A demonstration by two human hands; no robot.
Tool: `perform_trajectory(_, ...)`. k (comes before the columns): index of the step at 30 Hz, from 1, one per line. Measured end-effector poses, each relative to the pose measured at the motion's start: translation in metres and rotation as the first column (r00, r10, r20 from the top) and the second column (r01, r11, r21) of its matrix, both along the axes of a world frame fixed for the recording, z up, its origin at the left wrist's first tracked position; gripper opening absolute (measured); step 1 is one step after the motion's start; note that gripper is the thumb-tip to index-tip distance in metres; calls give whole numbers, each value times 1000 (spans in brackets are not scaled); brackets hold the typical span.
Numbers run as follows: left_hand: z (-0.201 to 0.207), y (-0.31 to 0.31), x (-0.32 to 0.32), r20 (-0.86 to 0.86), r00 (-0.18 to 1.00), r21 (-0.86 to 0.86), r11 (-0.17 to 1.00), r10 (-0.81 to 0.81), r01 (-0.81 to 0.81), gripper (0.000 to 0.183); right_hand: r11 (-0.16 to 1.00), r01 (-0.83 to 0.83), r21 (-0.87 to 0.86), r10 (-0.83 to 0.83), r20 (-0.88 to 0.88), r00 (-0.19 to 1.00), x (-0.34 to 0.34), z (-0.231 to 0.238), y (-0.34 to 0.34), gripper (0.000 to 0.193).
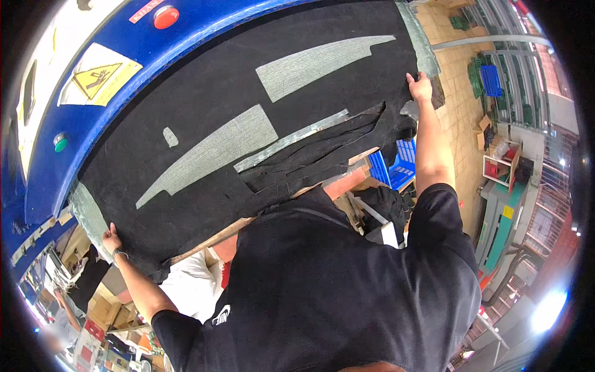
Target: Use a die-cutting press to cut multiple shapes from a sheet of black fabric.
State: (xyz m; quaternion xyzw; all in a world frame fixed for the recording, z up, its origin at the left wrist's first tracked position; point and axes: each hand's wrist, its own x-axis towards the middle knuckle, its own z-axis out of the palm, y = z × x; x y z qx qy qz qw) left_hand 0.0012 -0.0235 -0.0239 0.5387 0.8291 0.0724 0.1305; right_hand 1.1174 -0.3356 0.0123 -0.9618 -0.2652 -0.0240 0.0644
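A wide black sheet of fabric or leather (204, 102) lies over a grey-green work surface (427, 46). Two long curved cut-outs and a small rounded one let the grey-green show through it. My left hand (112, 239) grips the sheet's edge at the near left corner, fingers closed. On the far right, my right hand (420, 88) pinches the opposite edge between thumb and fingers. Along the near side the sheet is torn into loose, crumpled strips (322, 149), with a narrow slit of the surface showing beside them. Both arms are spread wide.
A blue machine beam (118, 46) arches over the far side, carrying a red button (166, 17), a green button (60, 142) and a yellow warning sign (98, 79). Below the near edge are a blue crate (403, 164) and black scraps (378, 208). Another person (65, 322) is at lower left.
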Motion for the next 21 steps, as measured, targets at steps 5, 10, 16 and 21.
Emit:
perform_trajectory(5, -1, 1, -7, -54, 996, -106, 992, -67, 61, 53, 975, 221, 4, -221, -18, 975, 37, 0, -8, 54)
perform_trajectory(10, 2, -1, 11, -164, 985, -96, 995, -56, 41, 48, 950, 304, 72, -278, -250, 928, 52, -4, -9, 44)
perform_trajectory(16, 5, -5, -5, -74, 994, -64, 995, -78, 73, 41, 885, 378, 272, -198, -515, 834, 81, -22, -4, 37)
perform_trajectory(21, 14, -15, 19, -179, 966, -15, 982, -189, 189, 44, 685, 428, 590, -5, -583, 812, 87, -23, 20, 48)
